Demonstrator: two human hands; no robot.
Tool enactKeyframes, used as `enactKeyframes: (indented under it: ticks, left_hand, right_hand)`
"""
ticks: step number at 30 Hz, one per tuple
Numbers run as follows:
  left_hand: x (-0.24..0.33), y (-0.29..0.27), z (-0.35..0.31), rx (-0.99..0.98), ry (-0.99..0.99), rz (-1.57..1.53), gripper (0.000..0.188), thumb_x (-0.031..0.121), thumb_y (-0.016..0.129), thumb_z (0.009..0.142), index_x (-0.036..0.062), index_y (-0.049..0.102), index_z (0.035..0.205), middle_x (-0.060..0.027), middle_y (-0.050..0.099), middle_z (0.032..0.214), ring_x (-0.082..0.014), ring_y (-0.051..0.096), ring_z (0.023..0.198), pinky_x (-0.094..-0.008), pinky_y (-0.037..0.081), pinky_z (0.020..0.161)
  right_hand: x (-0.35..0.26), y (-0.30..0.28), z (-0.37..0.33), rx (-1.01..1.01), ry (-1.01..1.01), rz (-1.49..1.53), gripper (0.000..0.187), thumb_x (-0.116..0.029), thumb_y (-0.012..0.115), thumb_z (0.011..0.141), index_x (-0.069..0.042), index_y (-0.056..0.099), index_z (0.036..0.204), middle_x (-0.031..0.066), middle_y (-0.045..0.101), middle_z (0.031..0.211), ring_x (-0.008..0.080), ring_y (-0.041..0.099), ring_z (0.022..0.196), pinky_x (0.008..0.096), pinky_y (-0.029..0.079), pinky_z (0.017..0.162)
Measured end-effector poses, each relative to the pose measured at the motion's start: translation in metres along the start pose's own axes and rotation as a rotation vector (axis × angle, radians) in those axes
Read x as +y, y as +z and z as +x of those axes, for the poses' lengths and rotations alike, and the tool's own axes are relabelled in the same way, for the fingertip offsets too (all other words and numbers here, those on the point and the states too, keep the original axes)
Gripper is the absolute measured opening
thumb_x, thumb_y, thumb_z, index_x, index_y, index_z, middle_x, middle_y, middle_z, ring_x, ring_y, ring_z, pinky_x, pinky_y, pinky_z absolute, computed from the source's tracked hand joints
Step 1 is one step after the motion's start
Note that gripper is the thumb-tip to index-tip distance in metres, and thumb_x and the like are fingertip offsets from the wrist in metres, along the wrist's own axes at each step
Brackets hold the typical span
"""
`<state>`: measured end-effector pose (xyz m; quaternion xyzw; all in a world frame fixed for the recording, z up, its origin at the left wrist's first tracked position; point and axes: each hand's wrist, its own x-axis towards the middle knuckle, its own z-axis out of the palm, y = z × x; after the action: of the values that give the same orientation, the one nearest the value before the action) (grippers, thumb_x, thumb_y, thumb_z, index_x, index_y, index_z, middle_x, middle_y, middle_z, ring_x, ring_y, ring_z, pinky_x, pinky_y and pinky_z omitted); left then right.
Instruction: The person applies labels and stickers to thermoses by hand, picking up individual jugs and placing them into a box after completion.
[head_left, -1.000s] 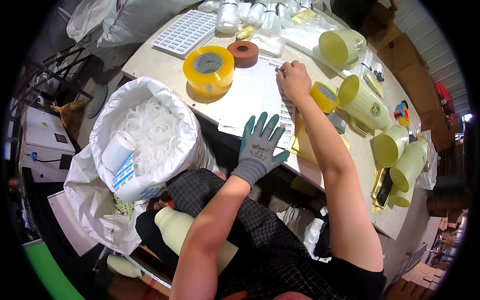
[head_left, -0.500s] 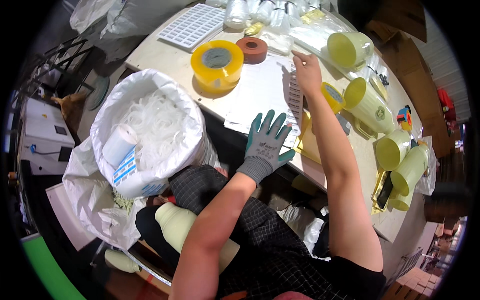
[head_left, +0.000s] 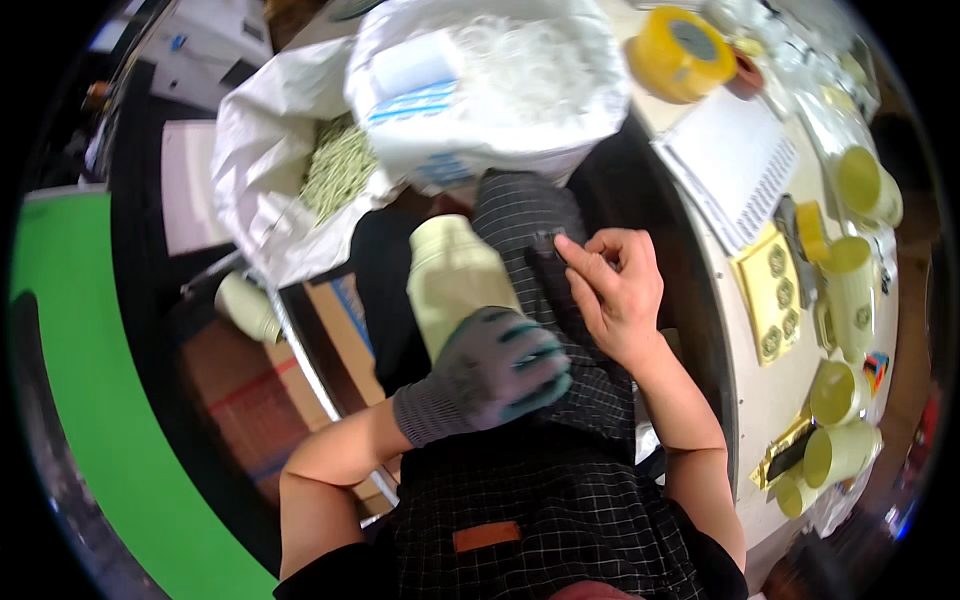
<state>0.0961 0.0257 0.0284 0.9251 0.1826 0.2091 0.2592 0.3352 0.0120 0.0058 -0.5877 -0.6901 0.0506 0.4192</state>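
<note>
Across my lap lies a pale green tumbler [head_left: 455,270], its far end pointing away from me. My left hand [head_left: 495,370], in a grey and green work glove, closes over the tumbler's near end and hides it. My bare right hand [head_left: 620,290] is over my right thigh, beside the tumbler and apart from it. Its thumb and fingers are pinched together near the dark checked apron [head_left: 525,215]. Whatever lies between the fingertips, if anything, is too small to make out.
A white sack [head_left: 490,150] of clear rings stands ahead, beside another bag holding green strips [head_left: 340,170]. On the table at right are yellow tape [head_left: 682,55], a paper stack [head_left: 730,165], gold sticker sheets [head_left: 775,300] and several green tumblers [head_left: 850,300]. Another tumbler [head_left: 247,308] lies lower left.
My view has swung left and down toward my lap. The left hand has gone from the table edge to the tumbler. The right has come back from the papers and closed its fingers.
</note>
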Motion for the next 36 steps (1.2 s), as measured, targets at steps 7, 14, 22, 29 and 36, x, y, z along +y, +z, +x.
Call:
enactKeyframes:
  ticks: [7,14,22,29,36]
  left_hand:
    - [0.004,0.007,-0.093,0.407,-0.411,0.242,0.036,0.032,0.088,0.084,0.0142,0.077,0.113,-0.0057,0.071,0.134,-0.0321,0.066,0.119,-0.0497,0.054,0.097]
    - [0.003,0.039,-0.122,0.475,-0.32,0.243,0.04,0.036,0.086,0.088,0.0157,0.073,0.121,-0.0043,0.066,0.14,-0.0295,0.062,0.128,-0.0493,0.053,0.104]
    - [0.004,0.05,-0.124,0.526,-0.426,0.163,0.049,0.046,0.084,0.088,0.0182,0.072,0.127,-0.0039,0.065,0.142,-0.0285,0.056,0.132,-0.0498,0.049,0.107]
    - [0.002,0.051,-0.124,0.507,-0.486,0.169,0.059,0.056,0.079,0.092,0.0217,0.072,0.139,-0.0031,0.062,0.15,-0.0348,0.046,0.145,-0.0551,0.043,0.118]
    - [-0.005,0.05,-0.128,0.374,-0.491,0.158,0.062,0.052,0.078,0.092,0.0171,0.069,0.143,-0.0096,0.055,0.16,-0.0384,0.042,0.149,-0.0586,0.037,0.121]
  right_hand:
    - [-0.061,0.047,-0.031,-0.078,-0.181,-0.108,0.05,-0.013,0.091,0.076,-0.022,0.086,0.125,-0.0008,0.067,0.099,0.0193,0.059,0.084,0.0304,0.051,0.066]
    - [-0.076,0.057,-0.032,-0.143,-0.308,-0.218,0.054,-0.017,0.093,0.074,-0.024,0.086,0.127,-0.0025,0.066,0.098,0.0177,0.059,0.084,0.0286,0.051,0.067]
    - [-0.085,0.06,-0.024,-0.223,-0.331,-0.255,0.054,-0.017,0.094,0.073,-0.024,0.087,0.126,-0.0028,0.064,0.096,0.017,0.058,0.083,0.0276,0.051,0.066]
    - [-0.08,0.061,-0.032,-0.251,-0.305,-0.268,0.055,-0.015,0.093,0.072,-0.023,0.087,0.126,-0.0031,0.065,0.097,0.0171,0.059,0.083,0.0271,0.051,0.066]
    - [-0.079,0.045,-0.003,-0.312,-0.212,-0.433,0.049,-0.008,0.089,0.073,-0.017,0.086,0.121,-0.0006,0.077,0.111,0.0191,0.064,0.086,0.0288,0.055,0.072]
